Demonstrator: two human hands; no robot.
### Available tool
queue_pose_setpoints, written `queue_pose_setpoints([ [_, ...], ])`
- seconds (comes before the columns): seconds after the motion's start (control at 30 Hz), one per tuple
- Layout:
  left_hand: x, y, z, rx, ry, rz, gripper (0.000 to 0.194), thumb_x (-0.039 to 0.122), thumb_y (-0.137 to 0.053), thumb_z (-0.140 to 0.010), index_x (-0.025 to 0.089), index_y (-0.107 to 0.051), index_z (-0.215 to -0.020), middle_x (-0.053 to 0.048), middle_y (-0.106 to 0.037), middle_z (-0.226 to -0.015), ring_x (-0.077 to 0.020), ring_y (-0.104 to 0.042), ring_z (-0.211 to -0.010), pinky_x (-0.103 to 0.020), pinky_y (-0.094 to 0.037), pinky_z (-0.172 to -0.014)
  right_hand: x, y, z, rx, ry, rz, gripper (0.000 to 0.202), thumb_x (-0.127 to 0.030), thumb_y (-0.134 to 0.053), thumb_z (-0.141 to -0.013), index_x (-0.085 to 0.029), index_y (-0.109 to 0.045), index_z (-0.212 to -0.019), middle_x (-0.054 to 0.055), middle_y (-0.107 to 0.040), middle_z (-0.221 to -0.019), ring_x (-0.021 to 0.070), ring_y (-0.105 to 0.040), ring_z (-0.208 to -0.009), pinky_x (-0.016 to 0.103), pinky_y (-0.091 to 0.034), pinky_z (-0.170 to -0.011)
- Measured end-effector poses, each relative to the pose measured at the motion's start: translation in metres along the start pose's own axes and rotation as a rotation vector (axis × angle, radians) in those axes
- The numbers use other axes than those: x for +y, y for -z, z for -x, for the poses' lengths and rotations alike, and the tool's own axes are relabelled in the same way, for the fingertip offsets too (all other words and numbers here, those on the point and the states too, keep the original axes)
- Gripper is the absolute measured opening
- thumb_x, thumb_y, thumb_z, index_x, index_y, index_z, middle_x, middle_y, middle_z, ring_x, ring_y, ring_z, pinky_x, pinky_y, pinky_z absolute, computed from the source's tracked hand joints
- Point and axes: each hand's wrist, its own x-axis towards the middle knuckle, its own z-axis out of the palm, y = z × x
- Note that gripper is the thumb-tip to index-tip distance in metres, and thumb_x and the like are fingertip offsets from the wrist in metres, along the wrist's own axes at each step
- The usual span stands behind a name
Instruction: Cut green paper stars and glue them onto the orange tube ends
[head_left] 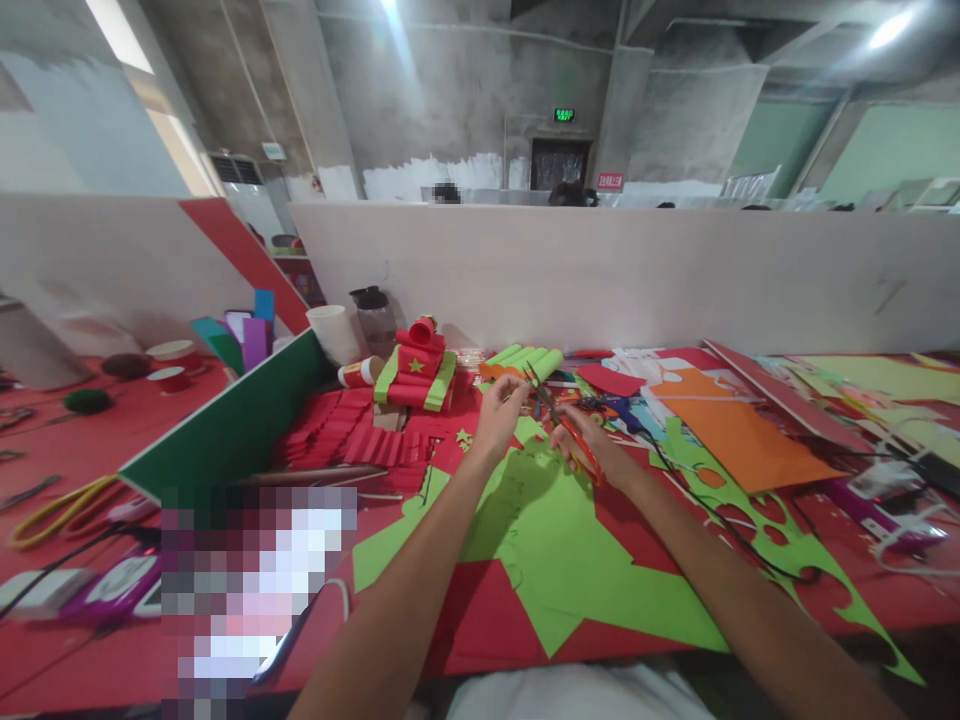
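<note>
Orange-handled scissors (588,456) are gripped in my right hand (600,445), with the blades pointing up and to the left, a little apart. My left hand (501,408) is close beside the blades, its fingertips pinched together; what lies between them is too small to make out. Beneath both hands is bright green paper (559,540) with jagged cut edges, lying over red sheets (480,615). Small green paper stars (463,438) lie just left of my left hand. Behind them stands a red paper model (420,362) with green strips and a star on it.
Red folded paper strips (337,425) lie to the left, beside a green upright divider (232,415). A lit phone (262,590) rests at front left. Orange paper (750,425) and green offcuts (795,540) spread out on the right. A white partition (600,270) runs behind the table.
</note>
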Motion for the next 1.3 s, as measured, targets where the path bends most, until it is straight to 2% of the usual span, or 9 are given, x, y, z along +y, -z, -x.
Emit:
queue_pose_setpoints([
  [0.13, 0.002, 0.0, 0.001, 0.028, 0.01, -0.006, 0.018, 0.034, -0.065, -0.078, 0.018, -0.056, -0.074, 0.003, -0.061, -0.072, -0.0106, -0.061, -0.066, -0.02, -0.046, -0.06, -0.001, -0.002, 0.0, -0.029, -0.004, -0.013, 0.044, -0.06, -0.064, -0.085, -0.025, -0.055, -0.111, -0.001, -0.062, -0.077, 0.0107, -0.05, -0.051, 0.02, -0.046, -0.042],
  [0.43, 0.003, 0.002, -0.001, 0.104, 0.072, 0.13, 0.014, 0.03, -0.064, -0.075, 0.018, -0.057, -0.079, 0.001, -0.066, -0.081, -0.0088, -0.063, -0.066, -0.019, -0.046, -0.06, -0.013, -0.005, 0.005, -0.047, 0.009, 0.006, 0.043, -0.058, -0.058, -0.09, -0.023, -0.053, -0.113, -0.001, -0.061, -0.081, 0.0096, -0.052, -0.054, 0.019, -0.048, -0.044],
  [0.6, 0.001, 0.0, -0.001, 0.064, 0.045, 0.05, 0.015, 0.032, -0.063, -0.077, 0.018, -0.056, -0.078, 0.001, -0.065, -0.078, -0.0102, -0.063, -0.067, -0.019, -0.045, -0.058, -0.014, -0.007, 0.004, -0.025, -0.011, -0.011, 0.041, -0.056, -0.064, -0.086, -0.023, -0.054, -0.11, -0.001, -0.06, -0.078, 0.0102, -0.051, -0.052, 0.02, -0.047, -0.042],
  [1.0, -0.009, -0.006, -0.001, -0.016, 0.008, -0.025, 0.017, 0.032, -0.061, -0.078, 0.019, -0.053, -0.074, 0.004, -0.057, -0.066, -0.0108, -0.059, -0.064, -0.021, -0.043, -0.058, -0.002, -0.009, -0.001, 0.023, 0.022, -0.055, 0.048, -0.069, -0.056, -0.086, -0.024, -0.053, -0.103, -0.001, -0.059, -0.075, 0.0105, -0.049, -0.047, 0.022, -0.047, -0.039],
  [1.3, -0.009, -0.006, 0.0, -0.032, 0.004, -0.032, 0.016, 0.032, -0.06, -0.08, 0.019, -0.052, -0.075, 0.004, -0.056, -0.066, -0.0107, -0.06, -0.064, -0.02, -0.043, -0.058, -0.003, -0.011, 0.001, 0.037, 0.041, -0.048, 0.047, -0.068, -0.055, -0.087, -0.024, -0.053, -0.102, -0.001, -0.061, -0.076, 0.0097, -0.049, -0.046, 0.021, -0.046, -0.039],
])
